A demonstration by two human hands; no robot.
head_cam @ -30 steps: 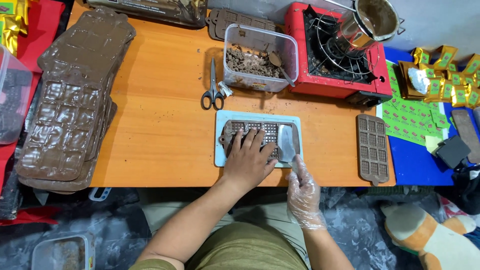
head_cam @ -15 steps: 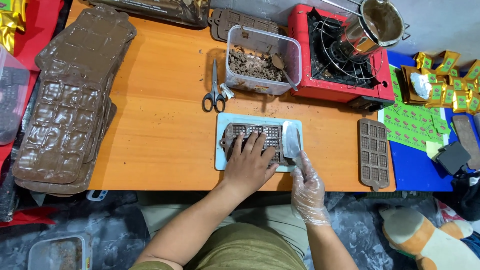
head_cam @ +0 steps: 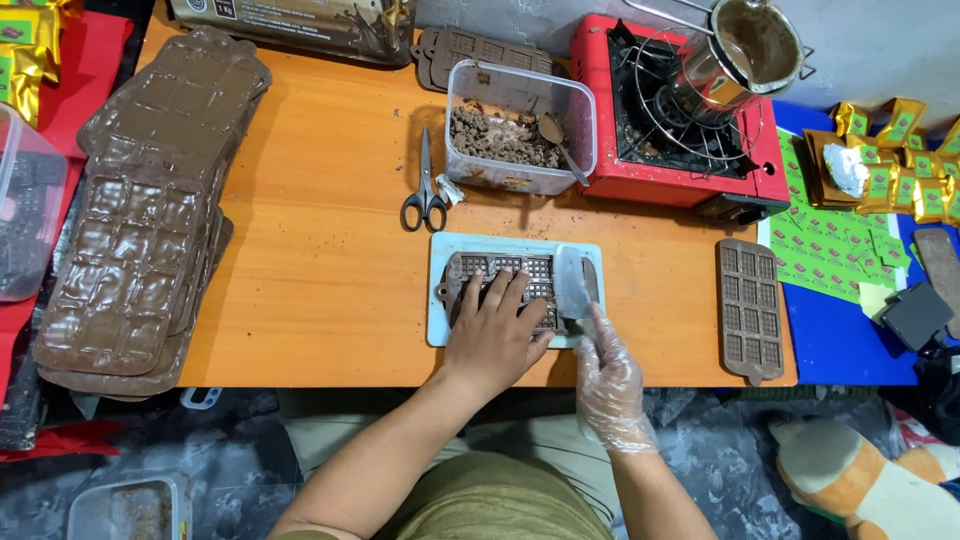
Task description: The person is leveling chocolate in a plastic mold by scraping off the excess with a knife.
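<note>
My left hand (head_cam: pixel 497 330) presses flat, fingers spread, on a brown chocolate bar mould (head_cam: pixel 500 272) that lies on a pale blue board (head_cam: pixel 437 300) near the front edge of the orange table (head_cam: pixel 320 260). My right hand (head_cam: pixel 608 375), in a clear plastic glove, grips a metal scraper (head_cam: pixel 573 281) whose blade rests on the mould's right end.
A stack of chocolate-smeared moulds (head_cam: pixel 140 220) fills the table's left side. Scissors (head_cam: pixel 425 190) lie behind the board. A clear tub of brown crumbs with a spoon (head_cam: pixel 515 135), a red stove with a metal pot (head_cam: pixel 740 50), and another filled mould (head_cam: pixel 750 305) are nearby.
The hands stay on the mould and scraper; the scraper blade has shifted only slightly on the mould's right end.
</note>
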